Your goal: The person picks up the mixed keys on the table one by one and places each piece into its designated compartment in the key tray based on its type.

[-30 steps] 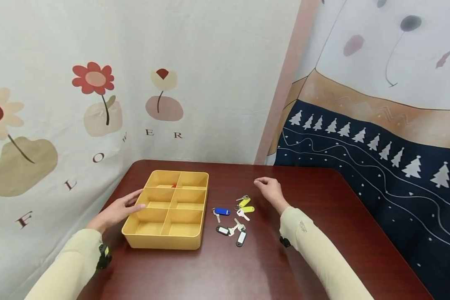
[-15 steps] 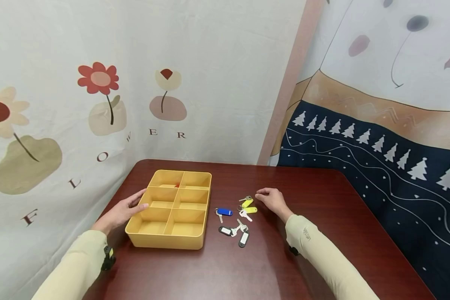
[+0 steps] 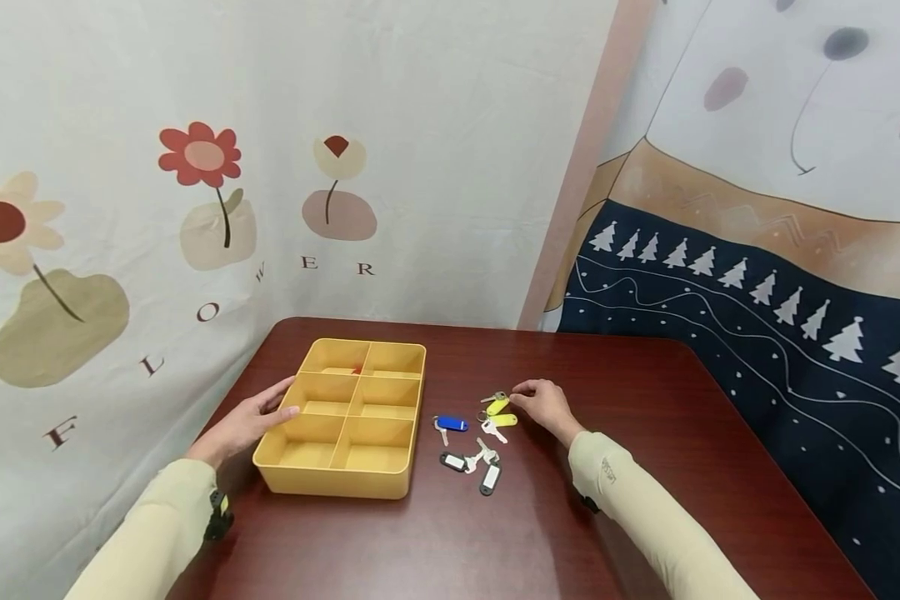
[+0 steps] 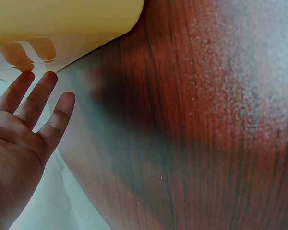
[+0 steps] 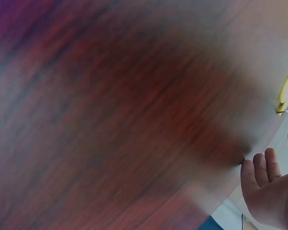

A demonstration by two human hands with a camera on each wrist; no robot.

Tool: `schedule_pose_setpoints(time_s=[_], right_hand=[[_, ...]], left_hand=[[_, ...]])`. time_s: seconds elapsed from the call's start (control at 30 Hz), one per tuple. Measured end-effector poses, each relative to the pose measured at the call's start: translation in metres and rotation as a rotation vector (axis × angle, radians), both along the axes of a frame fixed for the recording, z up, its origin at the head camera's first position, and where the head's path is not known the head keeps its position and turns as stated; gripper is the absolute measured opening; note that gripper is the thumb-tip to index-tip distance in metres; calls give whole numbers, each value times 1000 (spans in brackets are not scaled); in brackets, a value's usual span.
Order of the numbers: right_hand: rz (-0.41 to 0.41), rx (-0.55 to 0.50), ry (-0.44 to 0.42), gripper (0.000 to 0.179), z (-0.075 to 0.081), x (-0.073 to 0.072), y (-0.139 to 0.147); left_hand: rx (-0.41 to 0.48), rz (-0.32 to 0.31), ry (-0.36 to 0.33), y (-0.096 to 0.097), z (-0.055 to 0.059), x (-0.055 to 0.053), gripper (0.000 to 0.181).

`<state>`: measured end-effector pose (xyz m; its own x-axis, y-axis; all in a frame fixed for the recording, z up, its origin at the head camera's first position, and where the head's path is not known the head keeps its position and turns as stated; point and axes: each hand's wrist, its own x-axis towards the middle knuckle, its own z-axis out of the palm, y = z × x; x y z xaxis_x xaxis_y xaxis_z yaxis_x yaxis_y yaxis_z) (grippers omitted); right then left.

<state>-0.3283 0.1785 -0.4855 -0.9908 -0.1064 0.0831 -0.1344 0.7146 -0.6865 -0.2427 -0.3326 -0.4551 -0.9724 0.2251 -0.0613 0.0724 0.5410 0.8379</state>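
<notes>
My left hand (image 3: 243, 425) is at the left side of a yellow box (image 3: 333, 482) with several compartments. Its thumb lies over the rim, while the fingers are extended beside the outer wall (image 4: 101, 40) in the left wrist view. My right hand (image 3: 547, 406) is low over the table, its fingertips at the edge of the upper yellow key tag (image 3: 498, 406). I cannot tell whether they touch it. A second yellow key tag (image 3: 503, 420) lies just below. In the right wrist view, the right hand's (image 5: 271, 191) outer fingers are loosely extended; thumb and index are out of frame.
A blue key tag (image 3: 452, 424) with a key lies beside the box. Nearer me are two black key tags, one left (image 3: 453, 462) and one right (image 3: 490, 479), with keys. Something red (image 3: 357, 370) sits in a back compartment. Printed curtains (image 3: 450, 167) stand behind the brown table (image 3: 615, 367).
My right hand has lowered toward the upper yellow key tag. The left hand keeps its place at the box. The whole head view has shifted slightly.
</notes>
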Motion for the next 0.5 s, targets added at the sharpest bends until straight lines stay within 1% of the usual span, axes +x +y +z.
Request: schedule_pose_setpoints(time_s=[0.17, 0.33, 0.5], right_hand=[[8, 32, 22, 18, -2, 0, -4], [1, 76, 28, 16, -5, 0, -7], [-8, 102, 25, 15, -5, -1, -10]], left_hand=[[18, -5, -22, 0, 2, 0, 76], [1, -1, -6, 0, 3, 0, 75], [5, 6, -4, 1, 2, 0, 75]])
